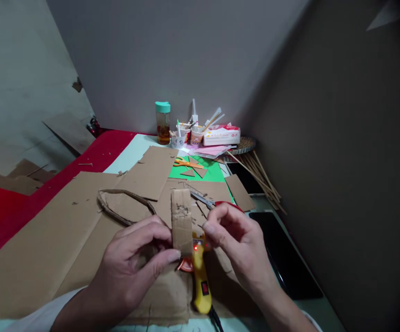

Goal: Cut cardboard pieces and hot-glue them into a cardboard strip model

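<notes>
My left hand is closed on the lower end of a cardboard strip, which stands roughly upright with its surface torn near the top. Beside it on the right, my right hand is pinched; a tiny dark sliver shows at the fingertips, too small to name. Between the hands lies a yellow hot glue gun with a lit red light and a black cord. Behind my left hand is a bent cardboard loop; whether it joins the strip is hidden. Red-handled scissors lie partly behind my right hand.
Large cardboard sheets cover the table. Orange scissors and cardboard triangles rest on green paper. Farther back stand a bottle, cups and a tissue pack. Wooden sticks and a black tablet lie right.
</notes>
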The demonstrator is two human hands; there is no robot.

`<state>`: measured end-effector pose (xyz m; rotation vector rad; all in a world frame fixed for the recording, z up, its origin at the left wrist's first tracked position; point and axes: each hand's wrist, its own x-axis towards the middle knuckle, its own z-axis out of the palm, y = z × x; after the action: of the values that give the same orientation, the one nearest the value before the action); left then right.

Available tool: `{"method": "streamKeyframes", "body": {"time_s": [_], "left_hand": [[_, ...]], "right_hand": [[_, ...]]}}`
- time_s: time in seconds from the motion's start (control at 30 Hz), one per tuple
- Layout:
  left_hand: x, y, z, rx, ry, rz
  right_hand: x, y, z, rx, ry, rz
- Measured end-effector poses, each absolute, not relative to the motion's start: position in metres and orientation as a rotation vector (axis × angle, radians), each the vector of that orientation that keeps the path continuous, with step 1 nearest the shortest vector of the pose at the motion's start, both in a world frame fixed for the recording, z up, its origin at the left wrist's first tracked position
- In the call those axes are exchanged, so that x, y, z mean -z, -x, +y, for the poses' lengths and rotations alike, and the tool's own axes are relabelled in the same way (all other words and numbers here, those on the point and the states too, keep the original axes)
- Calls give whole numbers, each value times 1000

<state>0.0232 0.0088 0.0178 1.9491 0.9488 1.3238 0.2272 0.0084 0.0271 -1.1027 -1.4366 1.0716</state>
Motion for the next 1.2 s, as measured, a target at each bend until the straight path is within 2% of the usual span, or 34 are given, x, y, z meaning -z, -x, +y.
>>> {"method": "streamKeyframes", "body": {"time_s": [0.13,0.47,0.67,0.8,0.97,1.2], "left_hand": [[-21,-28,7,-1248,-1672,963],[-32,-33,4,-801,-1019,1023],[-23,-21,16,-942,-1122,1038],[-21,-16,18,-1099,-1135,1118],[-24,-19,15,-1065,-1141,1038],[-23,-21,12,-1028,-1134,1018]], "right_hand": [[-35,-225,6,-1305,992,-1377],[-40,-222,4,-1511,1061,-1300],[-46,-227,5,-1282,1077,-1350],[-48,-229,5,-1299,1024,-1456],[-45,-233,8,-1296,955,-1531],[-41,-238,13,-854,902,-1793]]}}
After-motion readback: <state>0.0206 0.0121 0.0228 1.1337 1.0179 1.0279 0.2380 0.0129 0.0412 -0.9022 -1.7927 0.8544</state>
